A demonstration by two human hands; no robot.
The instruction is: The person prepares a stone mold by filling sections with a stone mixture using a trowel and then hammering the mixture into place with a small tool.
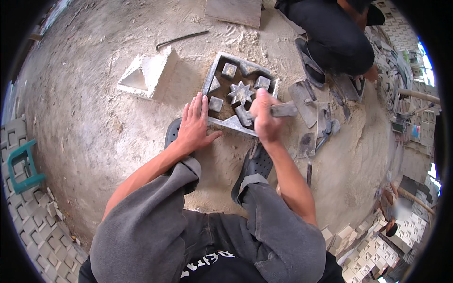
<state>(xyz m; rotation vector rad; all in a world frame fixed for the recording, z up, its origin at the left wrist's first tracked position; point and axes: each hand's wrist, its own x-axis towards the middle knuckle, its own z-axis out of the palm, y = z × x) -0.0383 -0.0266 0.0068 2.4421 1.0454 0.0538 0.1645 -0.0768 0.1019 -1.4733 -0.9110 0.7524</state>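
On the ground between my feet lies a square grey metal mould (230,123), slightly turned, with a star-shaped block (241,93) in its middle and several smaller blocks around it. Brown sandy material shows in the gaps. My left hand (194,123) presses flat against the mould's left near corner, its fingers stretched out together and the thumb apart. Above the near right side of the mould, my right hand (267,116) is closed around a short, flat grey bar (284,110). One end of the bar juts out to the right; the fist hides the rest.
Left of the mould stands a white angular cast block (150,73), with a bent metal rod (182,39) beyond it. Trowels and flat plates (306,144) lie to the right. A crouching person (332,40) is at the far right. A green stool (24,166) stands far left.
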